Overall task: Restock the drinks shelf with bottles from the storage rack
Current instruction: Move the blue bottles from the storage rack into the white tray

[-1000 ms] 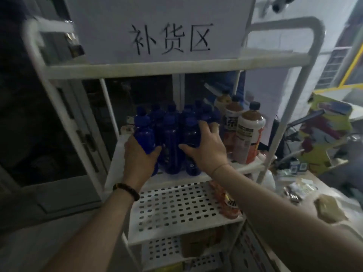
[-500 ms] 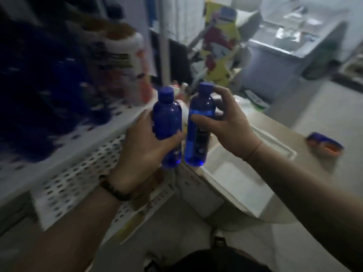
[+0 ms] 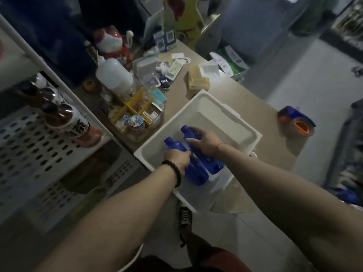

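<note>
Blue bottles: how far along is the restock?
Done: two blue bottles are off the storage rack. In hand: the left hand and right hand each grip a bottle, left bottle, right bottle, low inside the white bin. Left: letting go, then getting them to the drinks shelf, which is out of view.

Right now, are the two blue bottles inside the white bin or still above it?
Inside. Both blue bottles lie tilted below the white bin rim, left hand and right hand gripping them.

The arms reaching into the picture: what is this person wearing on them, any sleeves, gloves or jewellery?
Both forearms are bare, with no sleeves or gloves in view. The left hand has a dark beaded bracelet at the wrist. The right hand has only a thin cord band around its wrist.
</note>
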Demonstrator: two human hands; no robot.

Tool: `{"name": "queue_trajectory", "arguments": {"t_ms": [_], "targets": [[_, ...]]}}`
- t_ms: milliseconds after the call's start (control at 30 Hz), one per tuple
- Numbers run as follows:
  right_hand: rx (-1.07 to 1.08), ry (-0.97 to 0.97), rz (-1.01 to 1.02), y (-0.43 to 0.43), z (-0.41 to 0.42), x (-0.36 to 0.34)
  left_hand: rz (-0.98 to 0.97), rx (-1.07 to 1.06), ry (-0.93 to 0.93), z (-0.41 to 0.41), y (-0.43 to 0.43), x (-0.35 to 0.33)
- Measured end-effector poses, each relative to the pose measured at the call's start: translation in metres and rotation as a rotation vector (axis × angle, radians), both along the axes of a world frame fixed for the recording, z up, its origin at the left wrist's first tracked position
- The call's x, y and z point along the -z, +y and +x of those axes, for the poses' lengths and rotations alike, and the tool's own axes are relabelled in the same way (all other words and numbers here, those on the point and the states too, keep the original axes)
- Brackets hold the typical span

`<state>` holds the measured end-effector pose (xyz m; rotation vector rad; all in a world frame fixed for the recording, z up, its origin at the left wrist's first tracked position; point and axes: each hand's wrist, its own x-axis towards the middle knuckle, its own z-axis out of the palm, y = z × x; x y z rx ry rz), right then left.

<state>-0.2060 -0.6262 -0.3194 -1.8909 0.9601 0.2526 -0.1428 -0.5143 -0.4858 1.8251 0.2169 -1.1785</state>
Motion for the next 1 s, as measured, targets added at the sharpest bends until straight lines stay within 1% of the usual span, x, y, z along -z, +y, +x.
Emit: {"name": "queue_trajectory", "arguments": {"t_ms": [67, 100, 133, 200, 233, 333, 400, 433, 467, 500, 567, 633, 733, 800, 867, 933, 1000], "targets": [[-0.066, 0.031, -0.012, 0.002, 0.005, 0.021, 0.057, -0.041, 0.013, 0.007, -0.002, 0.059], [-0.068, 0.033, -0.019, 0.002, 0.004, 0.029, 0.058, -0.069, 0.042, 0.006, -0.001, 0.067], [-0.048, 0.037, -0.018, 0.003, 0.003, 0.031, 0.039, -0.049, 0.067, 0.005, 0.001, 0.050], [0.004, 0.010, -0.025, 0.003, 0.002, 0.029, -0.012, -0.065, 0.076, -0.004, 0.010, -0.040], [0.027, -0.007, -0.040, 0.005, 0.000, 0.020, -0.032, -0.080, 0.048, -0.010, 0.017, -0.078], [0.056, -0.159, -0.090, 0.023, 0.006, -0.031, -0.119, 0.024, -0.195, 0.001, 0.047, -0.165], [-0.001, -0.326, -0.084, 0.054, 0.020, -0.085, -0.309, 0.020, -0.347, 0.022, 0.085, -0.228], [-0.040, -0.411, -0.077, 0.074, 0.030, -0.113, -0.368, 0.007, -0.481, 0.036, 0.110, -0.258], [-0.085, -0.495, -0.068, 0.096, 0.043, -0.142, -0.389, -0.002, -0.649, 0.052, 0.138, -0.292], [-0.117, -0.572, -0.049, 0.117, 0.053, -0.166, -0.390, -0.005, -0.778, 0.063, 0.163, -0.321], [-0.163, -0.734, -0.010, 0.166, 0.080, -0.213, -0.401, -0.045, -0.976, 0.086, 0.223, -0.377], [-0.219, -0.858, -0.024, 0.220, 0.110, -0.255, -0.367, -0.114, -1.156, 0.105, 0.285, -0.422], [-0.365, -0.980, -0.073, 0.290, 0.148, -0.303, -0.302, -0.223, -1.372, 0.127, 0.366, -0.465], [-0.430, -1.027, -0.114, 0.330, 0.172, -0.322, -0.221, -0.290, -1.506, 0.142, 0.412, -0.481], [-0.428, -1.078, -0.161, 0.366, 0.192, -0.329, -0.129, -0.403, -1.589, 0.157, 0.451, -0.490], [-0.388, -1.132, -0.309, 0.397, 0.209, -0.329, -0.070, -0.500, -1.664, 0.170, 0.481, -0.491], [-0.317, -1.130, -0.550, 0.417, 0.224, -0.329, -0.026, -0.537, -1.689, 0.183, 0.499, -0.488]]}}
